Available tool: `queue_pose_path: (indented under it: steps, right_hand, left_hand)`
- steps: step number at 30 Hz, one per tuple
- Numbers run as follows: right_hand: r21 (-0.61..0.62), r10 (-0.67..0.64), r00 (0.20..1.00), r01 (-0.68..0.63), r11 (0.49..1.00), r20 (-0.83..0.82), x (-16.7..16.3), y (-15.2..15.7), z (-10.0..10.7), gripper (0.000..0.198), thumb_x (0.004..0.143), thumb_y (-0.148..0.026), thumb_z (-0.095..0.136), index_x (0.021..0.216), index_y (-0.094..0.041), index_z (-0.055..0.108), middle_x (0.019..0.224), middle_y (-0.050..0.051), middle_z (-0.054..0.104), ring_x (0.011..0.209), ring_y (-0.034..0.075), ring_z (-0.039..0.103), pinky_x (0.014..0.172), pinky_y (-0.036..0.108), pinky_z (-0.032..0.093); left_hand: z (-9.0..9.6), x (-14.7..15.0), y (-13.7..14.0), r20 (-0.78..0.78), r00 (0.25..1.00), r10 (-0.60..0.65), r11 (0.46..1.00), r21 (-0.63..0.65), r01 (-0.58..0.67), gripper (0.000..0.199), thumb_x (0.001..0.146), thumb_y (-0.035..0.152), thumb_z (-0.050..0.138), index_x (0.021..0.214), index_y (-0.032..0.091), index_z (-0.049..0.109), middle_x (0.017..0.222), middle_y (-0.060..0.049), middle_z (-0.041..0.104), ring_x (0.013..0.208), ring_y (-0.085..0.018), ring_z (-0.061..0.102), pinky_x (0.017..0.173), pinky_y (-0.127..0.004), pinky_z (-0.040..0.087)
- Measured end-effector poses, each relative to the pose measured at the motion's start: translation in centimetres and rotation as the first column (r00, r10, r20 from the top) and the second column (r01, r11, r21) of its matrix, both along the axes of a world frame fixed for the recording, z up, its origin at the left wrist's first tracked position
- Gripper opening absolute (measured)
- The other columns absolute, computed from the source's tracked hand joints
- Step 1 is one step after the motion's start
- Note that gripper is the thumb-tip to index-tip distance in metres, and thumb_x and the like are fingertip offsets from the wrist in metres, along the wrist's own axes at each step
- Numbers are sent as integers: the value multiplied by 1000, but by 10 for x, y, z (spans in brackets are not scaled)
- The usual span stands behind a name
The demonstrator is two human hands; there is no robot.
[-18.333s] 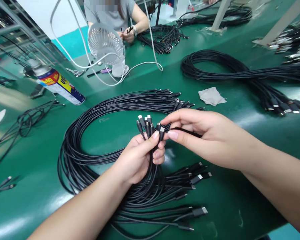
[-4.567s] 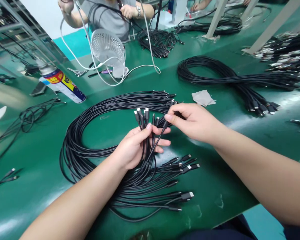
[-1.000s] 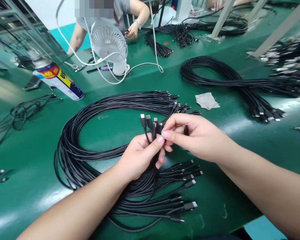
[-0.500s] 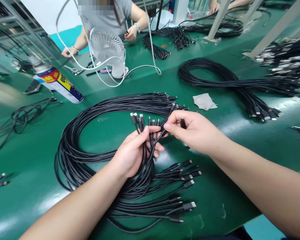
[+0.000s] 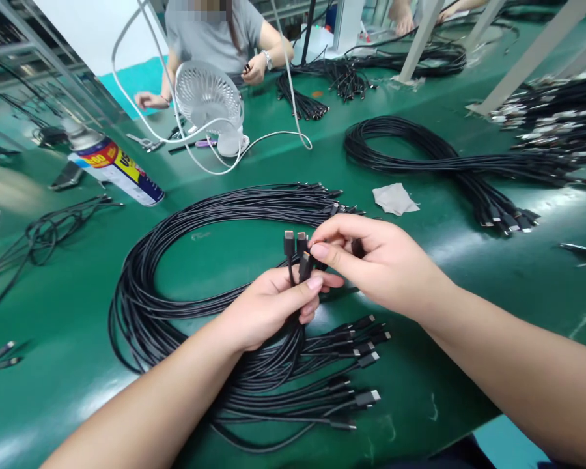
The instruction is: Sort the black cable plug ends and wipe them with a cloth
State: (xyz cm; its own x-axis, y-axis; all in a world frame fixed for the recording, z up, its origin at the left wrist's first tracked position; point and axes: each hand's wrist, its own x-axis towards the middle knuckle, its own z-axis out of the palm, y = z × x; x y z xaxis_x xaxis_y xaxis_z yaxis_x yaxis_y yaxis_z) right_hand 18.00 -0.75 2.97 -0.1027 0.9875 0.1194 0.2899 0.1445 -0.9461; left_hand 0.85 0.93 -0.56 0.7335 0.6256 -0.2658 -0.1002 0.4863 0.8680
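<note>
My left hand (image 5: 273, 303) is closed round several black USB cables, whose connectors (image 5: 290, 243) stick up between the thumb and fingers. Just to the right, my right hand (image 5: 371, 257) is closed, thumb and forefinger pinched at one of these connectors. A small dark piece (image 5: 357, 247) shows inside the curled fingers of that hand; its kind I cannot make out. Under and behind both hands lies a big looped bundle of black cables (image 5: 146, 260). More cable ends (image 5: 368, 397) fan out below the hands, pointing right.
A spray can (image 5: 122, 170) and a small white fan (image 5: 208, 94) with a white cord stand at the far left. Another cable bundle (image 5: 405, 143) and a white scrap (image 5: 395, 198) lie right. Across the green table (image 5: 469, 378) sits a person (image 5: 215, 39).
My left hand has turned and the held connectors are now grouped closer together, nearer my right fingertips. Across the table, the other person's hand on the left side has lifted slightly.
</note>
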Motion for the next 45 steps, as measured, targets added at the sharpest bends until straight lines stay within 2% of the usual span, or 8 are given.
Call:
queue_pose_path:
  steps: [12, 18, 21, 24, 28, 34, 39, 45]
  right_hand:
    - [-202, 168, 972, -200, 959, -168, -1, 1, -2, 18, 82, -34, 65, 74, -20, 59, 58, -2, 63, 54, 14, 62, 57, 28, 50]
    - [7, 150, 960, -156, 988, 238, 12, -4, 1, 19, 88, -25, 52, 106, -19, 50, 78, 0, 61, 73, 14, 61, 63, 26, 48]
    - [110, 140, 913, -196, 974, 384, 17, -8, 3, 3, 92, -21, 45, 95, -20, 45, 81, 1, 61, 68, 12, 59, 57, 23, 45]
    - [236, 78, 864, -222, 946, 497, 16, -12, 5, 19, 95, -18, 40, 78, -21, 45, 73, 0, 60, 64, 11, 57, 54, 23, 42]
    - [320, -54, 785, -188, 929, 617, 14, -16, 4, 13, 94, -15, 42, 88, -19, 53, 81, 3, 63, 69, 13, 60, 57, 24, 44]
    - [424, -142, 674, -273, 864, 724, 16, -21, 2, 22, 90, -10, 40, 84, -20, 59, 79, 4, 66, 68, 16, 63, 57, 27, 47]
    - [502, -251, 626, -260, 825, 738, 15, -25, 2, 21, 90, -14, 48, 102, -20, 64, 92, 3, 75, 83, 20, 69, 68, 31, 51]
    - [504, -303, 620, -173, 846, 723, 10, -25, 3, 18, 92, -16, 43, 97, -18, 60, 72, 3, 71, 60, 16, 64, 49, 29, 40]
  left_hand:
    - [2, 1, -2, -4, 993, 121, 984, -129, -121, 35, 75, 44, 74, 83, 12, 65, 64, -5, 67, 58, -13, 61, 58, -24, 47]
    - [0, 1, 0, 62, 985, 160, 982, -115, -153, 25, 77, 34, 74, 85, 11, 71, 70, -1, 60, 60, -9, 57, 62, -23, 48]
    - [-3, 1, 2, 89, 984, 154, 981, -134, -141, 22, 79, 31, 73, 88, 12, 73, 76, -1, 59, 62, -8, 57, 63, -22, 50]
    - [-4, 1, 2, 107, 983, 148, 979, -155, -131, 19, 81, 30, 70, 90, 14, 75, 79, -2, 60, 62, -7, 57, 64, -23, 51]
    - [-3, 0, 1, 124, 984, 126, 981, -164, -105, 19, 83, 29, 68, 92, 15, 75, 76, -2, 60, 62, -7, 56, 63, -23, 51]
    - [-2, 0, 0, 114, 988, 103, 990, -103, -92, 19, 84, 30, 67, 92, 16, 75, 83, -4, 64, 62, -8, 56, 66, -27, 50]
    - [1, 1, 0, 80, 991, 105, 993, -54, -101, 22, 81, 33, 69, 91, 14, 75, 84, -6, 66, 62, -10, 58, 63, -25, 46]
    - [1, 1, 0, 83, 992, 100, 991, -94, -92, 22, 79, 34, 71, 88, 14, 75, 84, -5, 65, 63, -10, 58, 66, -26, 46]
